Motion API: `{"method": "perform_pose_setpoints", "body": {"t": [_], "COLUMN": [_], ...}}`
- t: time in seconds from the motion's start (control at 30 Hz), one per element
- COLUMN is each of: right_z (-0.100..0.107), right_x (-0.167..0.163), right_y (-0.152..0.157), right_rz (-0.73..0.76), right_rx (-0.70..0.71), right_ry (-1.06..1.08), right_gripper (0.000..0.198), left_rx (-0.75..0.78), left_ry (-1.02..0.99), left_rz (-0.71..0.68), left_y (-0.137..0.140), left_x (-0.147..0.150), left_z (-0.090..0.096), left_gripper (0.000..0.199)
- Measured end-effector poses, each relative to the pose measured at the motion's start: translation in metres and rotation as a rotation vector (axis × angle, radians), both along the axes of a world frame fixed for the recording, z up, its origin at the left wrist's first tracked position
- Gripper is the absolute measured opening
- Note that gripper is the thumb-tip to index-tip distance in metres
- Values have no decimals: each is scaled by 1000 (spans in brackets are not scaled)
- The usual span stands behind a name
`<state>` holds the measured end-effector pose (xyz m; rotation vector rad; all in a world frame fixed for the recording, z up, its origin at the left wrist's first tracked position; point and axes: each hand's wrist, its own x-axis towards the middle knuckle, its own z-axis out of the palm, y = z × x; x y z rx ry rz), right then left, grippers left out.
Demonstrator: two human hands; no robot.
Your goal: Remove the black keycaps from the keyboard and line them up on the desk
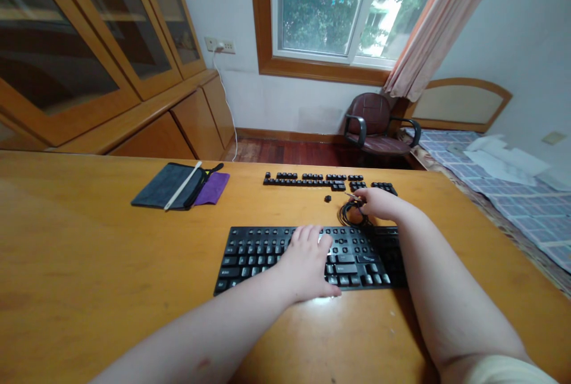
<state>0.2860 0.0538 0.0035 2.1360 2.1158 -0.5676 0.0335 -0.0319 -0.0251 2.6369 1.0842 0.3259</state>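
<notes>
A black keyboard [259, 253] lies on the desk in front of me; its upper rows show bare key sockets and its lower rows still carry keycaps. My left hand [307, 259] rests flat on its middle, fingers spread over the keys and thumb at the front edge. Beyond the keyboard, my right hand [372, 202] is closed in a pinch on a thin metal tool [351, 196] whose tip points left; its exact kind is too small to make out. A coiled black cable [347, 215] lies under that hand. Close by sits a single loose keycap [328, 198].
Removed keycaps [294, 182] stand in rows along the desk's far side. To the left lie a grey zip pouch [156, 188], a pale stick [182, 186] and a purple cloth [214, 189]. Past the wooden desk [89, 253] are a chair [372, 116] and a bed [499, 182].
</notes>
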Motion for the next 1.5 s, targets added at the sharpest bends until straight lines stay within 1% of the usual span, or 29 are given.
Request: {"method": "perform_pose_setpoints", "body": {"t": [0.07, 0.17, 0.33, 0.4, 0.47, 0.5, 0.6, 0.67, 0.73, 0.8, 0.87, 0.9, 0.97, 1.03, 1.07, 1.17, 1.23, 1.3, 1.37, 1.43, 1.5], "right_z": [2, 3, -4, -7, -9, -11, -16, -21, -27, -32, -35, -36, -38, -39, -40, -42, -42, -40, -38, -37, -39], "right_x": [4, 3, -5, -4, -1, 2, 13, 21, 27, 30, 30, 29, 27, 25, 24, 23, 23, 24, 25, 27, 29], "right_y": [-1, 1, 5, 5, 3, 1, -8, -14, -19, -21, -20, -19, -17, -15, -15, -15, -16, -18, -20, -21, -22], "right_rz": [-8, -40, -52, -67, -89, -92, -115, -179, -239, -253, -221, -195, -149, -130, -126, -113, -126, -181, -229, -252, -260], "right_rx": [-8, -7, -4, -1, -10, -24, -115, -154, -118, -58, -15, 7, 59, 107, 121, 116, 82, 22, -36, -57, -50], "right_ry": [18, -19, -18, 46, 175, 257, 478, 566, 612, 616, 596, 581, 566, 584, 610, 727, 788, 821, 874, 961, 1033], "right_gripper": [39, 32, 33, 31, 26, 25, 26, 26, 29, 33, 34, 34, 31, 30, 30, 33, 35, 34, 33, 33, 38], "left_rx": [-1, 4, 19, 60, 94, 87, 19, -46, -100, -133, -220, -246, -294, -331, -339, -350, -361, -374, -387, -400, -413], "left_ry": [0, 4, 34, 52, 55, 59, 80, 99, 81, 34, 11, 2, -21, -66, -92, -157, -200, -221, -227, -236, -248], "left_rz": [-2, -8, -36, -85, -123, -119, -9, 82, 141, 228, 341, 402, 463, 476, 460, 466, 467, 469, 469, 463, 462], "left_y": [0, 1, -2, -8, -15, -18, -20, -14, -2, 13, 27, 33, 41, 45, 46, 47, 47, 49, 51, 54, 58], "left_x": [0, -1, 0, 3, 5, 6, 11, 18, 31, 50, 73, 84, 102, 114, 117, 118, 117, 115, 115, 114, 112], "left_z": [0, -1, -1, 2, 6, 9, 18, 26, 33, 38, 40, 39, 33, 26, 22, 14, 13, 13, 13, 11, 9], "left_gripper": [85, 87, 96, 92, 83, 77, 73, 73, 71, 69, 64, 66, 71, 72, 73, 69, 59, 44, 36, 38, 49]}}
